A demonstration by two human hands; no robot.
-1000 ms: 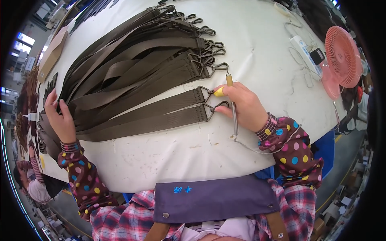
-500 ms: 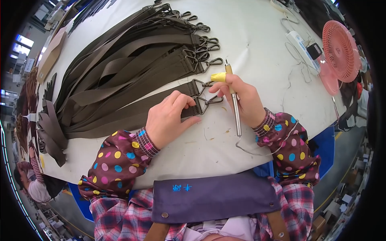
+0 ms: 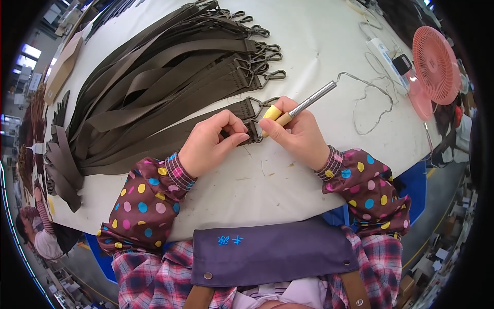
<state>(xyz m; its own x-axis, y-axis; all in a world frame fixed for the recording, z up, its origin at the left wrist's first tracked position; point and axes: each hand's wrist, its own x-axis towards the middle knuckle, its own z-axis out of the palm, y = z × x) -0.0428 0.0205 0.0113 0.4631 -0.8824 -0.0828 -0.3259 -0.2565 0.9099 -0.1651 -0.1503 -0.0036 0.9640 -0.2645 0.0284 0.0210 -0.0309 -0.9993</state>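
Your left hand (image 3: 208,147) has its fingers (image 3: 237,138) pinched on the end of a brown webbing strap (image 3: 170,136), right where the metal buckle (image 3: 253,130) sits. Your right hand (image 3: 296,131) is clenched like a pen grip around a corded hot tool (image 3: 296,109) with a yellow collar and a silver barrel, its tip at the buckle, just right of your left fingertips. The strap lies on the white desk (image 3: 247,180), near its middle, running away to the left. Just beyond it, a stack of matching straps (image 3: 154,82) fans out toward the far left, their metal snap hooks (image 3: 265,51) lined up on the right ends. The tool's grey cord (image 3: 368,95) loops to the right, toward a pink desk fan (image 3: 435,64) at the far right edge.
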